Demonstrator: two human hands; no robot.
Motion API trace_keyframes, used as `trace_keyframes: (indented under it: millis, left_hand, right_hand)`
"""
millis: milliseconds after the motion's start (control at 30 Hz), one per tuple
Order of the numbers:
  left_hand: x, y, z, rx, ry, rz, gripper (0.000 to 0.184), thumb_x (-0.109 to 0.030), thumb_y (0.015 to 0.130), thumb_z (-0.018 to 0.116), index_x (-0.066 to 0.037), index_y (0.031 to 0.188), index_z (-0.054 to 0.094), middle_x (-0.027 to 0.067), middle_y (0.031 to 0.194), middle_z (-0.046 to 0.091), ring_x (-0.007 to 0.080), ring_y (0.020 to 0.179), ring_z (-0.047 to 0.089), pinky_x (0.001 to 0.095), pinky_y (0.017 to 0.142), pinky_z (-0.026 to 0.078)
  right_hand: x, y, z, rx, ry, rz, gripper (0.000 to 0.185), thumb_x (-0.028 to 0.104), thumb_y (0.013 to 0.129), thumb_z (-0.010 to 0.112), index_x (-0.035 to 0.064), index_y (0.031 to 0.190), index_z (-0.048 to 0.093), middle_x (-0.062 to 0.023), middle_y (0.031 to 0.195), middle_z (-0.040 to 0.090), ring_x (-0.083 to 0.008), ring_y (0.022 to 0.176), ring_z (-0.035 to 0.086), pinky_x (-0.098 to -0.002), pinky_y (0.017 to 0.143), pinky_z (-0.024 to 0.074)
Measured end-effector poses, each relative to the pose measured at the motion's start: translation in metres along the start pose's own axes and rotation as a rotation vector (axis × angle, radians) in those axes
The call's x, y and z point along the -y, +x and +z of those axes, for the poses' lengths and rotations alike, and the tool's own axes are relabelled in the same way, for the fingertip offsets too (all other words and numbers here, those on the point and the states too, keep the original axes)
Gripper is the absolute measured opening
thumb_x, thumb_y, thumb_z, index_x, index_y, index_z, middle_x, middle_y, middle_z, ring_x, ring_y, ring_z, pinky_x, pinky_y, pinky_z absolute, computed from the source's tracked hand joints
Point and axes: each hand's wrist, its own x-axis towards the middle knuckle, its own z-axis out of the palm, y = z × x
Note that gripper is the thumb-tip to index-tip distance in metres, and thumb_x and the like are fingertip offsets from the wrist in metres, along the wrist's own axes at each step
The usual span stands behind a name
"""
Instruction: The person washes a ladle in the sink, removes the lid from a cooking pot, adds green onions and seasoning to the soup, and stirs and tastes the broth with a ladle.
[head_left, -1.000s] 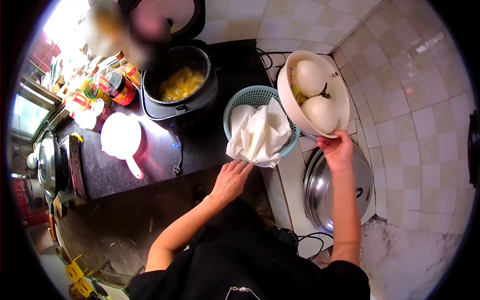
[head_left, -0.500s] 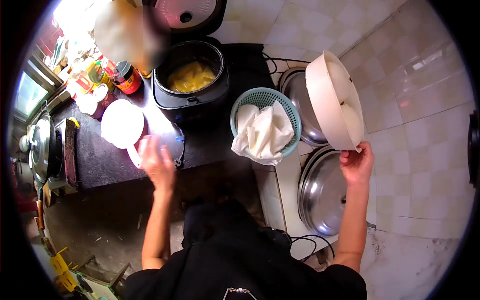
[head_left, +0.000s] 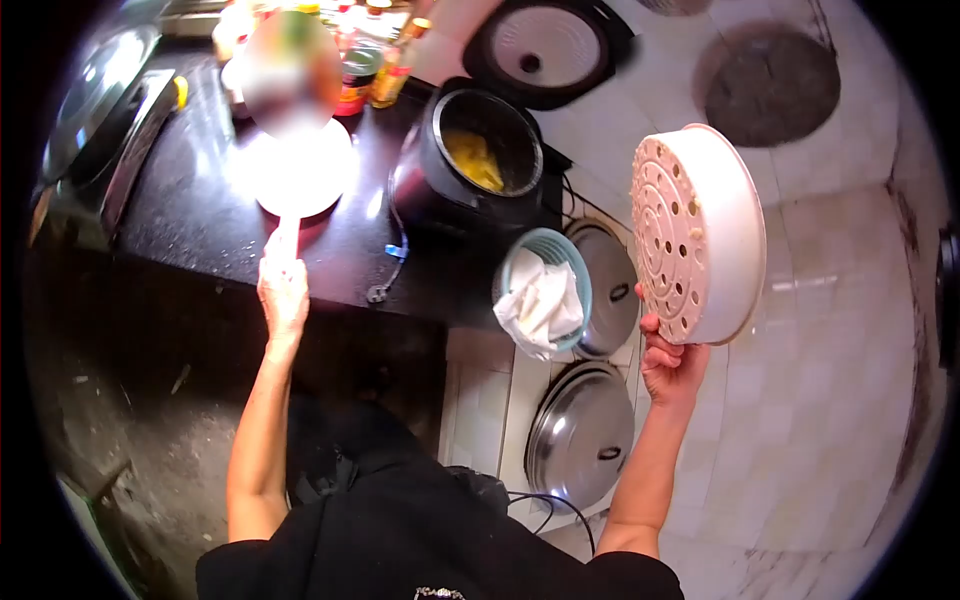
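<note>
My left hand [head_left: 284,298] is closed around the handle of a white dipper [head_left: 298,172], whose round head is washed out by glare above the black counter. My right hand [head_left: 672,368] grips the lower rim of a white plastic steamer basket [head_left: 732,245], held up on its side. Its base, pierced with round holes, faces left; the inside is hidden. Between the hands, an open black rice cooker [head_left: 412,190] holds yellow chunks of food [head_left: 474,160] in its pot. A blue-green plastic basket [head_left: 582,272] with a crumpled white cloth [head_left: 540,308] stands right of it.
Metal lids [head_left: 582,435] with black knobs lie on the tiled ledge at right, by the tiled wall [head_left: 790,390]. Jars and bottles [head_left: 392,80] crowd the counter's back. A cord with a plug [head_left: 378,292] lies at the counter's front edge. A stove [head_left: 120,160] is at left.
My left hand has closed on the dipper's handle, having been loosely open beside it. My right hand has turned the steamer basket, so its holed base shows instead of its inside. The view has shifted.
</note>
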Motion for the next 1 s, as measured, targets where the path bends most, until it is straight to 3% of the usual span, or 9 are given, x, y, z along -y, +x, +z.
trace_keyframes:
  millis: [100,233,300,367,500,567,633,667,1000]
  left_hand:
    - [0.023,0.002,-0.015,-0.016,0.000,0.167,0.039,-0.007,0.084,0.059,0.004,0.121,0.054,0.0230,0.103,0.060,0.0369,0.090,0.059,0.0407,0.083,0.048]
    - [0.024,-0.002,-0.038,0.011,0.031,0.038,0.046,-0.008,0.083,0.059,0.000,0.128,0.053,0.0211,0.113,0.061,0.0337,0.106,0.060,0.0399,0.094,0.047]
    - [0.026,0.005,-0.048,0.150,-0.047,-0.203,0.046,-0.009,0.083,0.057,0.001,0.128,0.052,0.0217,0.116,0.060,0.0355,0.108,0.059,0.0401,0.094,0.047]
    - [0.012,0.011,-0.056,0.039,-0.001,0.137,0.047,-0.009,0.084,0.056,0.000,0.129,0.051,0.0223,0.119,0.060,0.0365,0.109,0.059,0.0402,0.094,0.047]
    - [0.028,0.015,-0.049,0.051,-0.013,-0.225,0.051,-0.012,0.080,0.065,-0.001,0.127,0.052,0.0221,0.115,0.063,0.0354,0.107,0.062,0.0397,0.092,0.048]
    - [0.066,0.016,-0.034,0.125,-0.140,-0.251,0.044,-0.013,0.081,0.069,-0.001,0.121,0.055,0.0123,0.092,0.067,0.0174,0.066,0.066,0.0320,0.060,0.053]
    - [0.026,0.026,-0.053,0.241,-0.345,-0.570,0.041,-0.013,0.083,0.066,0.001,0.120,0.054,0.0131,0.090,0.067,0.0199,0.070,0.067,0.0334,0.064,0.055]
    - [0.030,0.023,-0.049,0.193,-0.388,-0.502,0.035,-0.014,0.086,0.064,-0.001,0.117,0.056,0.0069,0.080,0.065,0.0102,0.057,0.061,0.0266,0.050,0.050]
    - [0.029,0.030,-0.047,0.245,-0.441,-0.546,0.029,-0.027,0.092,0.063,-0.004,0.107,0.056,0.0020,0.072,0.061,0.0097,0.054,0.058,0.0255,0.048,0.048]
  right_hand:
    - [-0.027,0.025,0.026,0.022,-0.080,0.027,0.065,0.032,0.095,0.049,-0.0097,0.140,0.030,-0.0308,0.099,0.059,-0.0106,0.055,0.049,-0.0221,0.042,0.0402]
    - [-0.084,0.073,0.052,-0.043,-0.311,-0.027,0.049,0.028,0.093,0.048,-0.0067,0.127,0.047,-0.0220,0.094,0.063,-0.0113,0.054,0.050,-0.0235,0.041,0.0394]
    - [-0.118,0.106,0.061,-0.179,-0.344,-0.071,0.030,0.026,0.088,0.051,0.0040,0.105,0.062,-0.0072,0.090,0.066,-0.0167,0.055,0.052,-0.0285,0.046,0.0432]
    - [-0.164,0.129,0.082,-0.203,-0.472,-0.070,0.029,0.026,0.087,0.053,0.0036,0.104,0.062,-0.0083,0.090,0.066,-0.0196,0.061,0.058,-0.0317,0.051,0.0457]
    - [-0.239,0.197,0.068,0.039,-0.504,0.034,0.028,0.022,0.087,0.055,0.0035,0.107,0.060,-0.0087,0.088,0.068,-0.0241,0.071,0.066,-0.0342,0.061,0.0552]
    - [-0.275,0.240,0.046,0.090,-0.555,-0.005,0.031,0.025,0.089,0.057,0.0021,0.109,0.060,-0.0099,0.089,0.067,-0.0238,0.070,0.066,-0.0352,0.062,0.0562]
    - [-0.303,0.269,0.030,0.136,-0.612,-0.054,0.035,0.028,0.090,0.059,0.0014,0.112,0.059,-0.0121,0.093,0.067,-0.0244,0.074,0.067,-0.0362,0.064,0.0573]
    - [-0.311,0.282,0.024,0.149,-0.591,-0.034,0.039,0.032,0.089,0.061,0.0031,0.115,0.058,-0.0132,0.097,0.067,-0.0247,0.079,0.068,-0.0366,0.066,0.0575]
    - [-0.347,0.296,0.033,0.060,-0.511,0.035,0.054,0.042,0.089,0.063,0.0055,0.127,0.053,-0.0162,0.113,0.065,-0.0308,0.102,0.064,-0.0498,0.091,0.0515]
